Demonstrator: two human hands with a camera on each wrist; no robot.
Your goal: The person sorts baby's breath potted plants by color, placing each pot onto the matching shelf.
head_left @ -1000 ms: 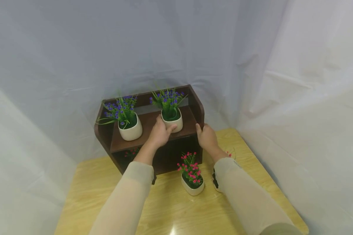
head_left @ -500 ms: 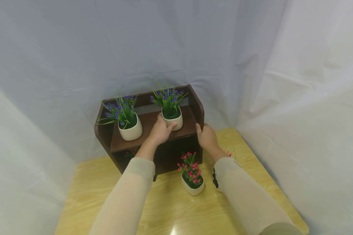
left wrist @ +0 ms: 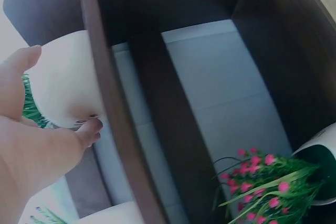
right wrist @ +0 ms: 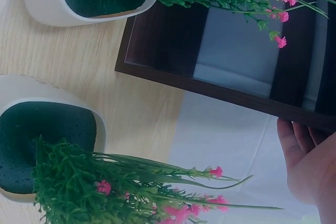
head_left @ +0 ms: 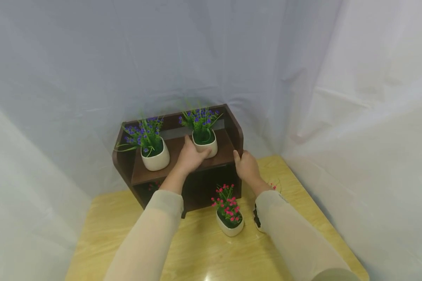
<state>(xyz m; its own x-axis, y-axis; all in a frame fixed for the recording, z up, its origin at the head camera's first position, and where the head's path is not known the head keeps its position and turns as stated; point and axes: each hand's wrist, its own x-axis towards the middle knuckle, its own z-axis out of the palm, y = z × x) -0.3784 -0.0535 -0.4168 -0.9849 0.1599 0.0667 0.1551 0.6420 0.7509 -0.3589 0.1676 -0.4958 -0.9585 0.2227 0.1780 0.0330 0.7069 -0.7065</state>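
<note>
A dark brown two-tier wooden shelf [head_left: 177, 146] stands on the table, with two white pots of purple flowers on its upper board. My left hand [head_left: 190, 158] is at the right-hand flower pot [head_left: 207, 149], thumb across its front and fingers a little off its left side. In the left wrist view, the white pot [left wrist: 65, 82] lies between thumb and fingers. My right hand [head_left: 247, 166] grips the front edge of the shelf's right side panel, thumb inside; the right wrist view shows its fingers [right wrist: 289, 140] at that edge. The other purple-flowered pot [head_left: 156, 159] stands at the upper board's left.
A pot of pink flowers [head_left: 230, 226] stands on the wooden table [head_left: 197, 253] before the shelf. Another pink-flowered pot [right wrist: 52, 111] is mostly hidden by my right forearm in the head view. Pink flowers show inside the lower tier. Pale sheeting [head_left: 161, 50] surrounds the table.
My left fingers have eased slightly left, away from the right-hand purple-flowered pot. That pot stays in place. The right hand keeps its grip on the shelf's side panel.
</note>
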